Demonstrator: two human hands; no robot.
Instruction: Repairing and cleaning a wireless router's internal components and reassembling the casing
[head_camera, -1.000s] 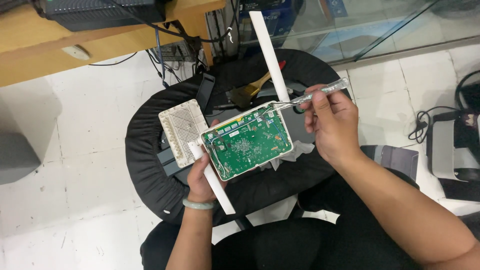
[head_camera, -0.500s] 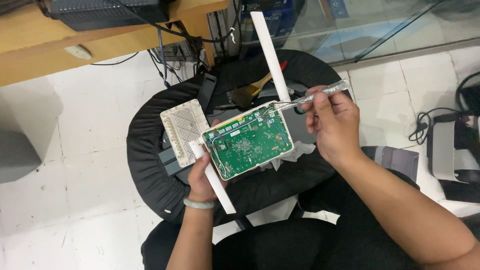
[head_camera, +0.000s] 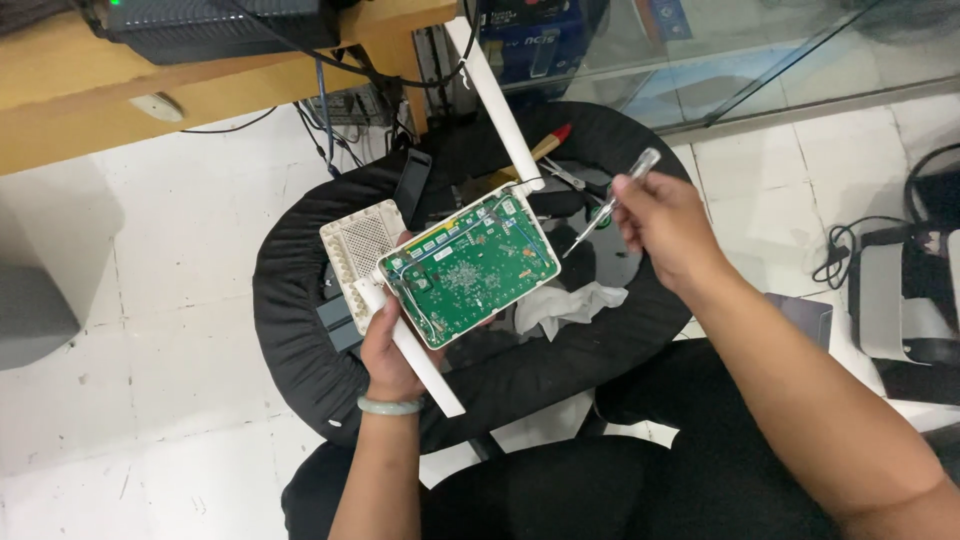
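At frame centre, our left hand (head_camera: 385, 350) grips the light, fragile circuit board (head_camera: 468, 268) by its casing edge; our right hand (head_camera: 665, 225) pinches a slim screwdriver (head_camera: 610, 203).

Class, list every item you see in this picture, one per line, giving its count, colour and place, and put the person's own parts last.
Circuit board: one, green, in an opened white device with two white antennas, held above the stool.
Vented cover: one, white, behind the board's left edge.
Screwdriver: one, clear handle, tip just right of the board, apart from it.
Round stool: one, black, under the hands.
Tissue: one, white, crumpled on the stool.
Red-handled tool: one, at the stool's far edge.
Wooden desk: one, brown, top left.
Bracelet: one, pale green, on the left wrist.
Left hand: grip under the device.
Right hand: grip on the screwdriver.
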